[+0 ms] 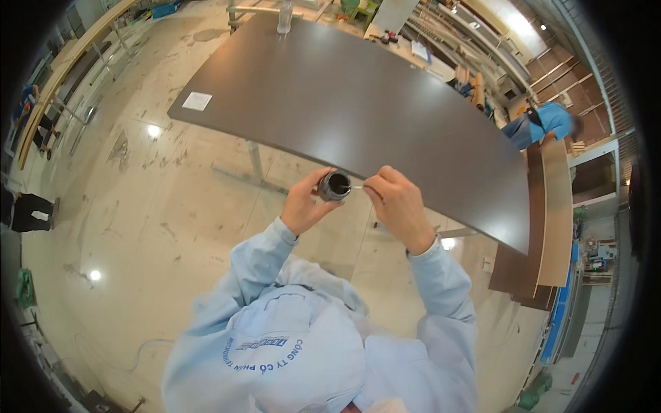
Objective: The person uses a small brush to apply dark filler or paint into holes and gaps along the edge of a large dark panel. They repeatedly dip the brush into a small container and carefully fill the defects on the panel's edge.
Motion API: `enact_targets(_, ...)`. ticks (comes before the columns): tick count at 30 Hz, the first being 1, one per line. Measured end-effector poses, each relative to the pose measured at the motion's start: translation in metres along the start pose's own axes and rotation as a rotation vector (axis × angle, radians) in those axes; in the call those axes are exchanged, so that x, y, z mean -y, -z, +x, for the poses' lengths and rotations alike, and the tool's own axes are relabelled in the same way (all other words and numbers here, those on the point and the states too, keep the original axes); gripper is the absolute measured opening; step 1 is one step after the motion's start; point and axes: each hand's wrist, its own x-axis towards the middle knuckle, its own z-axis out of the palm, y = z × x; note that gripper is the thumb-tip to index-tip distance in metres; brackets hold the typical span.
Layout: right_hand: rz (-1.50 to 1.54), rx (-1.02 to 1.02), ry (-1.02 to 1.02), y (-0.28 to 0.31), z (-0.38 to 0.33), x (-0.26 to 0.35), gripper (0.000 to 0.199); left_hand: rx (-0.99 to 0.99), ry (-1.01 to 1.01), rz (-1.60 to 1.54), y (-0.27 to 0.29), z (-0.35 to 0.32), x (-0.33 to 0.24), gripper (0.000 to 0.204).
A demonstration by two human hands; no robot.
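My left hand (306, 204) is wrapped round a small dark jar (335, 186), its open mouth facing up and its inside looking black. In my right hand (397, 205) a thin light-coloured stick (355, 187) is pinched, with its tip reaching into the jar's mouth. What the tip of the stick looks like inside the jar is too dark to make out. Both hands are just in front of the near edge of a large dark brown panel (358, 96), which lies flat on a stand.
A white paper label (197, 101) lies on the panel's left end, and a clear bottle (284, 18) stands at its far edge. Brown boards (555, 213) lean at the right. A person in blue (549, 124) bends beyond them. Another person's dark-clothed legs (31, 210) show at far left.
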Motion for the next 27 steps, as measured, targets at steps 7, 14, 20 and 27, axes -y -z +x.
enact_targets(7, 0.06, -0.056, -0.103, 0.005, -0.004, 0.003, 0.005, 0.036, 0.034, 0.037, 0.005, 0.008, -0.016, 0.069)
enact_targets(14, -0.003, -0.083, -0.097, 0.009, -0.006, 0.009, 0.005, 0.02, 0.012, 0.007, 0.005, 0.006, -0.014, 0.069)
enact_targets(20, -0.101, -0.103, -0.078, 0.011, -0.008, 0.006, 0.005, 0.025, -0.004, 0.043, 0.005, 0.009, -0.015, 0.07)
enact_targets(27, -0.182, -0.066, -0.016, 0.013, -0.007, 0.005, 0.007, 0.014, -0.011, 0.034, 0.006, 0.008, -0.015, 0.07)
